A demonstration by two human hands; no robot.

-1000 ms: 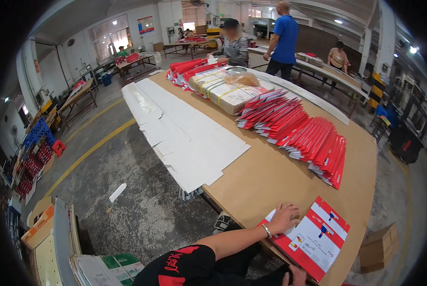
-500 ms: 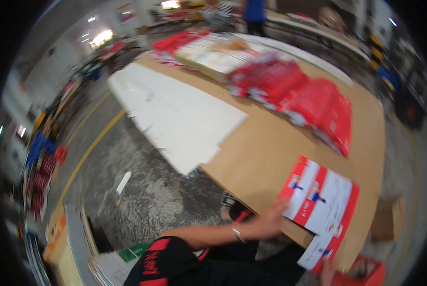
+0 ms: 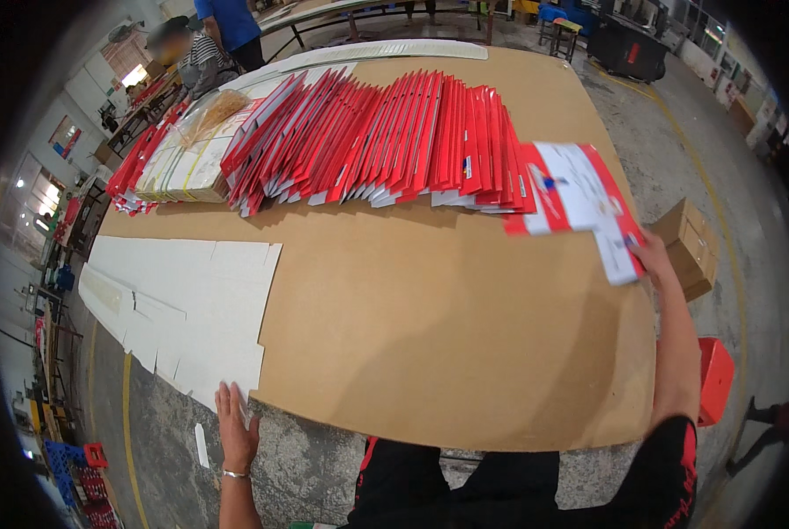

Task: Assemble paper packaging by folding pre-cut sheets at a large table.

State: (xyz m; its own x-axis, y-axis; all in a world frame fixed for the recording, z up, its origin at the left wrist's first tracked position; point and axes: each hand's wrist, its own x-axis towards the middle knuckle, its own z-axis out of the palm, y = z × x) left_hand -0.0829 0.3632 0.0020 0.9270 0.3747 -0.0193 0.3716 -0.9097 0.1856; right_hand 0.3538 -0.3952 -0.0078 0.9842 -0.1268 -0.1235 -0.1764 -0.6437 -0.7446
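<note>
A flat red-and-white printed carton is in my right hand, gripped by its narrow flap. It lies at the right end of a long, leaning row of similar flat red-and-white cartons and partly meets the last one. At the table's near left edge my left hand holds nothing. Its fingers are stretched out beside the lower corner of a white sheet; whether they touch it I cannot tell.
Brown board covers the table. Left of the row sits a strapped stack with a clear bag on top. A cardboard box and a red crate stand off the right side. Two people are beyond the far left edge.
The carton has gone from the table's near edge to the row's right end in my right hand. My left hand has come away from it, over to the white sheet. The view has turned.
</note>
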